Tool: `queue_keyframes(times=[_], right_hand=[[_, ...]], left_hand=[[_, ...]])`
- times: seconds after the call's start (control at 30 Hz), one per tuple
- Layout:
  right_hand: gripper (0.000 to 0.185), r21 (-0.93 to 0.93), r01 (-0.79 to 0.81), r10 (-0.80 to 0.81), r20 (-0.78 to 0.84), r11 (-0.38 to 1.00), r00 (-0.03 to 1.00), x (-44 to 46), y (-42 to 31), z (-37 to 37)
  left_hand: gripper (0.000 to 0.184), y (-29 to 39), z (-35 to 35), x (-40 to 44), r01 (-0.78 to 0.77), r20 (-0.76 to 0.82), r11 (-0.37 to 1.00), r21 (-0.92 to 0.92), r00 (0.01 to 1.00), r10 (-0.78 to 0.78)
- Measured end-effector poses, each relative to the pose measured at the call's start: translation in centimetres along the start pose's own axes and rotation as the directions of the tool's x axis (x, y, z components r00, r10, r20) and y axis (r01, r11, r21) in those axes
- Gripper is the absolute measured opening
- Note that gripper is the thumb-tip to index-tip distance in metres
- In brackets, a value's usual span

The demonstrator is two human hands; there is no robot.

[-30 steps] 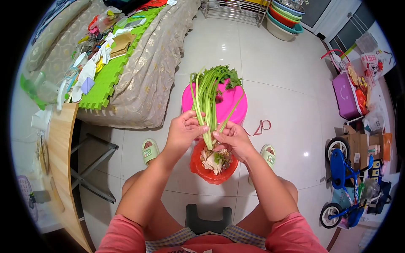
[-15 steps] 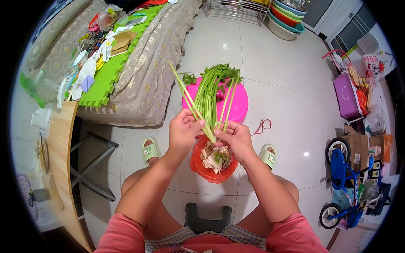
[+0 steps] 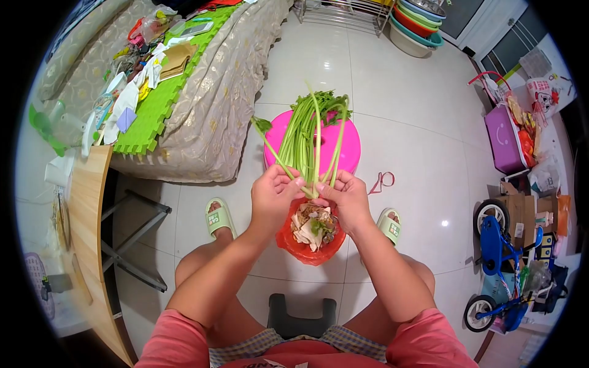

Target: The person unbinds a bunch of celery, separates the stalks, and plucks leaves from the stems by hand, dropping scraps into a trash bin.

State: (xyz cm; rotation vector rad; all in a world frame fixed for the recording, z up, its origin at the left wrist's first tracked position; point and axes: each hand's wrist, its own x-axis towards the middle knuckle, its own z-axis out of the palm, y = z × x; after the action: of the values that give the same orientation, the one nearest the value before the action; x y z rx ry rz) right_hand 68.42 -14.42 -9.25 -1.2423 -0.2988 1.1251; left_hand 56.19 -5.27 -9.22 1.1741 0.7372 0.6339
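Just changed: the stalks between the hands have fanned out, one now standing nearly straight up in the middle instead of leaning left with its neighbour. So from where I stand they read as separate stems, easier to tell apart.

Left hand [image 3: 276, 191] closed in a pinch, thumb and fingers on the lower part of a leaf-tipped stalk [image 3: 272, 149] that slants out over the left edge of the pink stool [image 3: 351, 147]. Right hand [image 3: 348, 199] also pinching, thumb in toward the stem ends, with a couple of thin stalks [image 3: 339, 144] rising from it. Middle stalk [image 3: 317, 135] comes down between both thumbs — can't tell which hand has it.

Main green bunch [image 3: 299, 135] lies on the pink stool just beyond the hands, leaves at the far side. Red bag [image 3: 316, 257] sits open right below the hands, pale scraps [image 3: 305, 230] and a bit of leaf inside.

Rest: green slippers [image 3: 219, 218] on the feet either side of the bag, thin red strap [image 3: 385, 180] on the floor to the right, bed with green foam mat [image 3: 138, 132] off left, blue bike [image 3: 492, 245] by boxes on the right — stacked basins [image 3: 417, 30] at the far end
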Motion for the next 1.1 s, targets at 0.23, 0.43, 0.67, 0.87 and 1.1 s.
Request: queue_keyframes(times=[0.23,0.43,0.67,0.87,1.1], right_hand=[[0.013,0.348,0.03,0.048,-0.215,0.937,0.975,0.7,0.2,-0.9],[0.017,0.122,-0.004,0.006,-0.016,0.993,1.0,0.0,-0.5,-0.3],[0.02,-0.114,0.055,-0.041,0.117,0.992,0.992,-0.3,-0.5,0.2],[0.018,-0.099,0.079,-0.074,0.056,0.992,0.996,-0.2,-0.1,0.4],[0.014,0.026,0.168,-0.16,-0.195,0.985,0.968,0.0,0.8,1.2]], left_hand=[[0.012,0.4,0.7,-0.9,-0.235,-0.123,0.972,-0.013,0.965,0.231],[0.014,1.3,-0.4,-0.3,-0.106,0.061,0.994,0.03,0.993,0.104],[0.02,0.4,-0.8,0.6,0.065,0.21,0.996,0.065,0.975,-0.078],[0.016,-0.1,-0.6,0.4,0.036,0.142,0.999,-0.012,0.989,-0.034],[0.015,-1.0,0.3,-0.5,-0.062,-0.098,0.989,-0.136,0.994,0.049]])
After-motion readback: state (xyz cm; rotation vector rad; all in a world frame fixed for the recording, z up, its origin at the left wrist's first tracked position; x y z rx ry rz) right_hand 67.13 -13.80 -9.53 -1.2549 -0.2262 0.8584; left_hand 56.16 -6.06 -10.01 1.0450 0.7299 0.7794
